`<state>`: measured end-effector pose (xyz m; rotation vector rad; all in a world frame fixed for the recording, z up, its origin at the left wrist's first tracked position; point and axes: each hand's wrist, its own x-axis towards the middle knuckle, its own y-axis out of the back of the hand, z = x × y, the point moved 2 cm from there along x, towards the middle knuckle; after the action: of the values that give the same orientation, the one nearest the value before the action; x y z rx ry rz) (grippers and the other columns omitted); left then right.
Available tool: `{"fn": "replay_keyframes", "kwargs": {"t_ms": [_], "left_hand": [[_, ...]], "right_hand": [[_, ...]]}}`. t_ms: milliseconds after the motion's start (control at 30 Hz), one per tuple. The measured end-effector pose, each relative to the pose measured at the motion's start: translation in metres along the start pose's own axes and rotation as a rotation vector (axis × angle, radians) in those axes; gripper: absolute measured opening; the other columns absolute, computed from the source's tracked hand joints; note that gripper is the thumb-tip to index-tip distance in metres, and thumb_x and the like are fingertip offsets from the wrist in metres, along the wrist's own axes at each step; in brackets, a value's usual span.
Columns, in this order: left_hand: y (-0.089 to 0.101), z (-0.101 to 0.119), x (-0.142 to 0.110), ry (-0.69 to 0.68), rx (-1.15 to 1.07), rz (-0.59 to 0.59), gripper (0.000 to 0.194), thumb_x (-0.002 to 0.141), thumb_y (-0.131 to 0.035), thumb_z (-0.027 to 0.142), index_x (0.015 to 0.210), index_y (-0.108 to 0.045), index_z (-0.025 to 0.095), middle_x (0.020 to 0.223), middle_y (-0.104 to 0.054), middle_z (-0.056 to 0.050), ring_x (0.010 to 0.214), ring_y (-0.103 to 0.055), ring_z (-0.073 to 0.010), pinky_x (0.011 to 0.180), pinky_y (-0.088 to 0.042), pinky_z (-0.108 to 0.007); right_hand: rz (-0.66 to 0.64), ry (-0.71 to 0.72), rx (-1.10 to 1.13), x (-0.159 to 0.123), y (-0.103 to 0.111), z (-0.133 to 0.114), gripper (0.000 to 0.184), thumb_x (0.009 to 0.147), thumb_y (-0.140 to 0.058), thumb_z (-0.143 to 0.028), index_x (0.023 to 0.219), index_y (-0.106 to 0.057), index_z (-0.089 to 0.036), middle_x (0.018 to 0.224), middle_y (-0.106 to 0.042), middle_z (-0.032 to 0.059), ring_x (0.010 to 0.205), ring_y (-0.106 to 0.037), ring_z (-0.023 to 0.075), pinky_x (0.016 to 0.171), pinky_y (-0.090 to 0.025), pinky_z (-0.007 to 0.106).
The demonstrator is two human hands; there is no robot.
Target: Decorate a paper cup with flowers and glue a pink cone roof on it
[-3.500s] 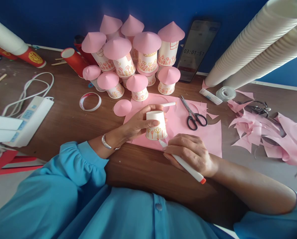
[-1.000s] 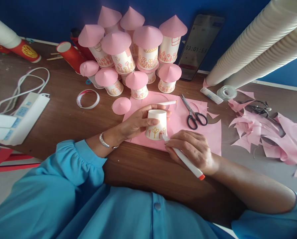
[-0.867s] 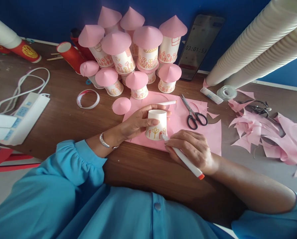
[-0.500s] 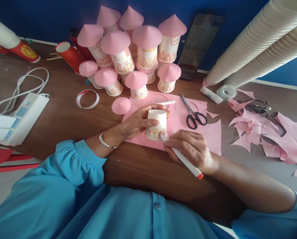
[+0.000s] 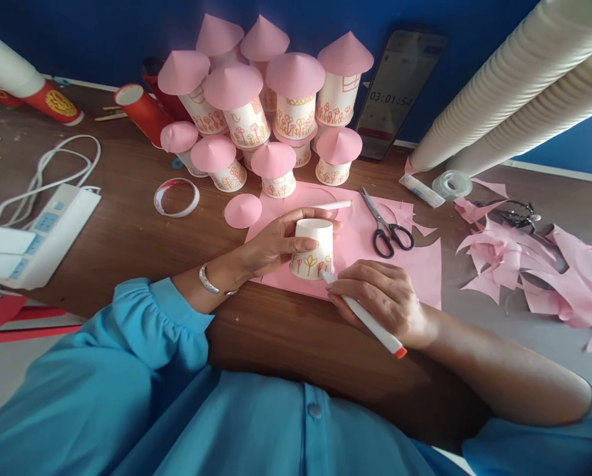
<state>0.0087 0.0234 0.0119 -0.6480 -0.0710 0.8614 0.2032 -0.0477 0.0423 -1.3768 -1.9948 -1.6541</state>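
My left hand (image 5: 281, 241) is closed around a small white paper cup (image 5: 316, 233), upside down, with its thumb across the front. Red and yellow flowers are drawn low on the cup's side. Between the fingers of my right hand (image 5: 382, 297) is a white marker (image 5: 372, 325) with an orange end cap. Its tip meets the cup's lower right side. Under both hands lies pink paper (image 5: 395, 281). A second white marker (image 5: 336, 205) rests on it behind the cup, beside black-handled scissors (image 5: 388, 235).
Several paper-cup houses (image 5: 296, 119) with pink cone roofs stand at the back. A phone (image 5: 400, 92) leans on the blue wall. Pink scraps (image 5: 514, 251) and clear tape (image 5: 452, 185) lie right; a tape ring (image 5: 176, 198) and power strip (image 5: 58, 215) lie left.
The marker tip has shifted very slightly at the cup's lower right side. Both hands keep their hold, and the whole view has moved a little.
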Motion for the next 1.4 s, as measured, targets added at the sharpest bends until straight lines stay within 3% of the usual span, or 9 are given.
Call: {"fn": "replay_keyframes", "kwargs": {"t_ms": [300, 1133, 1400], "left_hand": [[0.0033, -0.0023, 0.0003, 0.019, -0.001, 0.020, 0.055, 0.078, -0.085, 0.026, 0.128, -0.063, 0.019, 0.134, -0.069, -0.017, 0.122, -0.066, -0.0310, 0.087, -0.056, -0.034], [0.0001, -0.0016, 0.0007, -0.003, -0.006, -0.009, 0.052, 0.078, -0.084, 0.023, 0.126, -0.065, 0.020, 0.131, -0.071, -0.015, 0.118, -0.067, -0.0271, 0.088, -0.055, -0.032], [0.0037, -0.0036, 0.0011, -0.004, 0.009, -0.011, 0.051, 0.080, -0.082, 0.025, 0.128, -0.064, 0.020, 0.136, -0.068, -0.016, 0.123, -0.066, -0.0303, 0.089, -0.055, -0.035]], "right_hand": [[0.026, 0.022, 0.021, 0.0002, 0.0035, -0.0010, 0.018, 0.087, -0.067, -0.006, 0.100, -0.062, -0.018, 0.078, -0.067, 0.0012, 0.064, -0.066, 0.0144, 0.057, -0.058, 0.027], [0.041, 0.003, -0.022, 0.0007, 0.0011, 0.0003, 0.019, 0.089, -0.068, -0.005, 0.101, -0.060, -0.018, 0.077, -0.066, 0.0010, 0.065, -0.064, 0.0134, 0.056, -0.057, 0.027], [0.045, 0.018, -0.006, 0.0009, 0.0018, -0.0006, 0.019, 0.086, -0.070, -0.003, 0.099, -0.061, -0.015, 0.076, -0.066, 0.0029, 0.064, -0.065, 0.0142, 0.057, -0.057, 0.027]]}}
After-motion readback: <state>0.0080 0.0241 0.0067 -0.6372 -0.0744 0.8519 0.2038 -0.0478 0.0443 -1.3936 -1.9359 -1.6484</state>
